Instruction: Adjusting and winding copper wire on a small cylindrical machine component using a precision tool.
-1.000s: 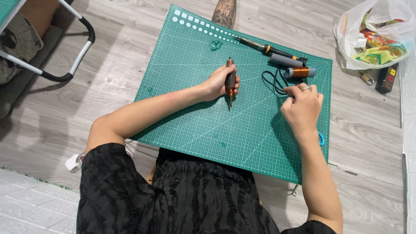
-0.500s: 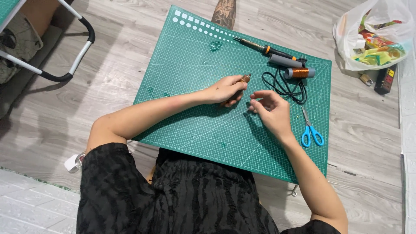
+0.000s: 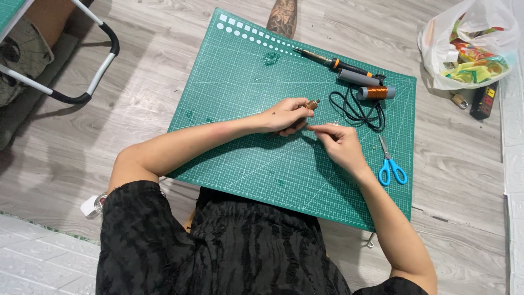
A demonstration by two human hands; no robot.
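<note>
Gripping a small brown rod-shaped piece (image 3: pixel 309 105) near the middle of the green cutting mat (image 3: pixel 245 87), left hand (image 3: pixel 284 116) closed around it, tip poking out past the fingers. Pinching something too thin to make out just beside that piece, right hand (image 3: pixel 338 143), thumb and forefinger pressed together. Lying toward the mat's far right corner: copper wire spool (image 3: pixel 376 92), black cable (image 3: pixel 357 111), soldering iron (image 3: pixel 335 63). Resting at the mat's right edge, blue scissors (image 3: pixel 391 166).

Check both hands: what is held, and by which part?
Left hand grips a small copper-wound stick by its near end. Right hand pinches something too thin to identify.
</note>
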